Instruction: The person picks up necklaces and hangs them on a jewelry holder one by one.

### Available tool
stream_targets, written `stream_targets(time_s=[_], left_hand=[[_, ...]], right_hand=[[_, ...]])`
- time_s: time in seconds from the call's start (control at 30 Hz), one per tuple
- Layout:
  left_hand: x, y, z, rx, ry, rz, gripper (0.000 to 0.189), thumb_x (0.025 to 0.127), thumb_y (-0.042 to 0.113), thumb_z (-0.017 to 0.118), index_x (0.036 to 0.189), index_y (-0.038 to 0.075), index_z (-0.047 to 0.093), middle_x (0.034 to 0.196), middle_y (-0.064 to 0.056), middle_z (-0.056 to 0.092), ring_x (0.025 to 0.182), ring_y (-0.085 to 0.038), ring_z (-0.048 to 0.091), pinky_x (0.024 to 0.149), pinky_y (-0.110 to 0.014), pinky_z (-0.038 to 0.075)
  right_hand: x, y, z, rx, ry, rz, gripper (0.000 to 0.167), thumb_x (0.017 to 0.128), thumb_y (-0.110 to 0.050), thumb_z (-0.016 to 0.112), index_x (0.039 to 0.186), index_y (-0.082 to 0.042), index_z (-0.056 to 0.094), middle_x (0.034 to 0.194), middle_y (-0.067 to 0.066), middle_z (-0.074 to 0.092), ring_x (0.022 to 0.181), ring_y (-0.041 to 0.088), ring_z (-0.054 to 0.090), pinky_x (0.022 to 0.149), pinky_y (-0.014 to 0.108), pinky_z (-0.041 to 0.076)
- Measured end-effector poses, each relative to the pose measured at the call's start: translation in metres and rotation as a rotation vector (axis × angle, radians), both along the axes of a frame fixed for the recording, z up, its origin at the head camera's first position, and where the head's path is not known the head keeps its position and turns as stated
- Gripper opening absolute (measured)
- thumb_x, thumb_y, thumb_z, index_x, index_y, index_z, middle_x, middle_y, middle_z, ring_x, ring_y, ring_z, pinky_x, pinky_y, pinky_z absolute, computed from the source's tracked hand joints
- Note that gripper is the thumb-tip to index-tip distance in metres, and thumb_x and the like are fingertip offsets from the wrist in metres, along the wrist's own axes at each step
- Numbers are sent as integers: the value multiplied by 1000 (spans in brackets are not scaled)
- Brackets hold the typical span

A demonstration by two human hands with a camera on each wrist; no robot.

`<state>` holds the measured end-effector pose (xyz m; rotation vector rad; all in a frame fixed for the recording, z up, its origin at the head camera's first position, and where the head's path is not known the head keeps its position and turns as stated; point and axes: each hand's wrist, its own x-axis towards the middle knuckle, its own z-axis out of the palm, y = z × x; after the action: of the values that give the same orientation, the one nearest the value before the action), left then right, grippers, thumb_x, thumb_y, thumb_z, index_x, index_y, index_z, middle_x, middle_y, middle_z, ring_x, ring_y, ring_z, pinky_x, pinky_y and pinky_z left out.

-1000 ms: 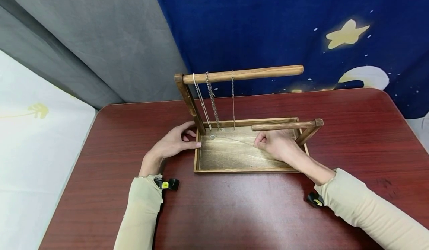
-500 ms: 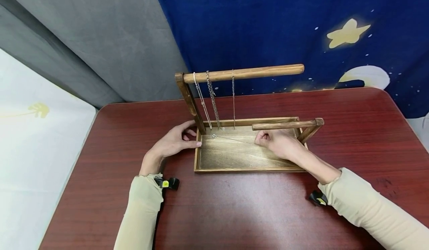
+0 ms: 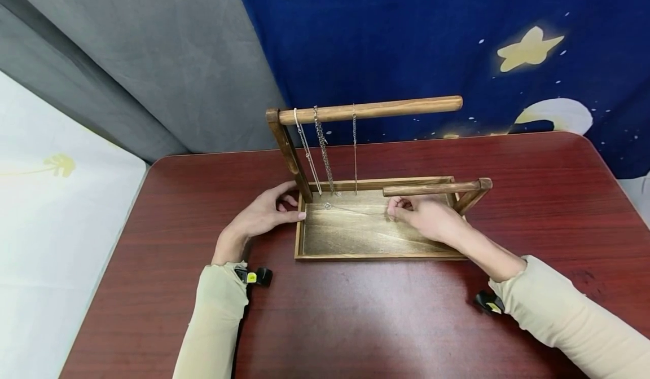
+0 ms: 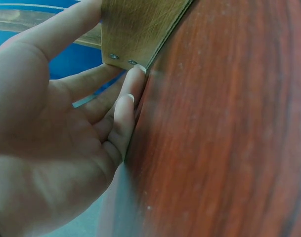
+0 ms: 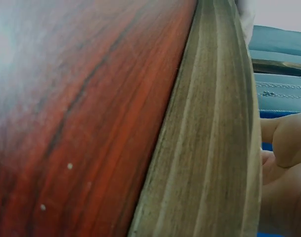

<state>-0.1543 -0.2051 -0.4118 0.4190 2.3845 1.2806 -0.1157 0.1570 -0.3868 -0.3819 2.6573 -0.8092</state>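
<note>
A wooden jewelry stand (image 3: 376, 256) with a shallow tray base sits on the table. At its left end, my left hand (image 3: 266, 212) grips the tray, thumb over the rim and fingers against the outer wall, as the left wrist view also shows. My right hand (image 3: 431, 221) is over the tray, under the lower bar, and pinches one end of a thin necklace (image 3: 328, 206). Its chain stretches left across the tray floor to a small pendant. The right wrist view shows mostly the tray's outer wall (image 5: 199, 128); the pinching fingertips are hidden there.
Several necklaces (image 3: 322, 148) hang from the left part of the tall upper bar (image 3: 406, 107). The short lower bar (image 3: 431, 189) juts leftward above my right hand. Behind the red-brown table (image 3: 365, 317) hang grey and blue curtains.
My right hand has moved slightly right, drawing the necklace along, so its pendant has slid a little right over the tray floor. My left hand stays at the tray's left end.
</note>
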Motion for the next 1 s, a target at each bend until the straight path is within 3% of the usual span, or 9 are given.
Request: stream_targets(time_s=[0.13, 0.27, 0.43, 0.5, 0.67, 0.83, 1.0], left_hand=[[0, 0, 1, -3, -2, 1, 75, 86, 18, 79, 148, 2, 41, 107, -16, 62, 84, -21, 55, 75, -25, 45], [0, 0, 1, -7, -7, 3, 76, 86, 19, 79, 149, 2, 40, 108, -16, 62, 85, -21, 56, 75, -25, 46], [0, -1, 0, -10, -7, 5, 77, 86, 19, 79, 150, 1, 39, 109, -16, 62, 85, -21, 57, 76, -25, 47], [0, 0, 0, -13, -6, 5, 77, 86, 19, 79, 150, 1, 38, 109, -16, 62, 86, -21, 57, 76, -25, 47], [0, 0, 0, -29, -4, 10, 78, 86, 20, 79, 150, 1, 38, 110, -16, 62, 86, -21, 56, 76, -25, 46], [0, 0, 0, -34, -4, 14, 78, 86, 20, 79, 150, 2, 38, 111, -16, 62, 86, -21, 56, 76, -25, 45], [0, 0, 0, -29, -1, 13, 78, 86, 20, 79, 150, 1, 38, 110, -16, 62, 86, -21, 56, 76, -24, 45]], right_hand=[[2, 0, 4, -18, -16, -41, 45, 101, -43, 54, 110, 0, 63, 59, -5, 35, 51, 12, 37, 47, 31, 31], [2, 0, 6, -76, -70, -91, 45, 100, -44, 56, 117, -3, 66, 62, -6, 48, 52, 10, 29, 48, 31, 31], [1, 1, 7, -96, -85, -113, 45, 99, -51, 55, 124, -15, 68, 88, 0, 71, 76, 19, 55, 77, 48, 50], [1, 2, 8, -119, -92, -122, 46, 98, -53, 56, 125, -18, 69, 103, 5, 74, 95, 24, 61, 91, 54, 46], [2, 4, 9, -222, -112, -127, 41, 97, -47, 61, 123, -17, 70, 116, 8, 72, 116, 30, 59, 101, 57, 40], [3, 5, 9, -397, -126, -85, 26, 99, -31, 62, 117, -14, 71, 103, 3, 75, 101, 20, 66, 102, 45, 40], [5, 6, 9, -573, -212, -82, 28, 100, -18, 61, 123, -2, 66, 104, 11, 72, 83, 15, 67, 87, 27, 47]])
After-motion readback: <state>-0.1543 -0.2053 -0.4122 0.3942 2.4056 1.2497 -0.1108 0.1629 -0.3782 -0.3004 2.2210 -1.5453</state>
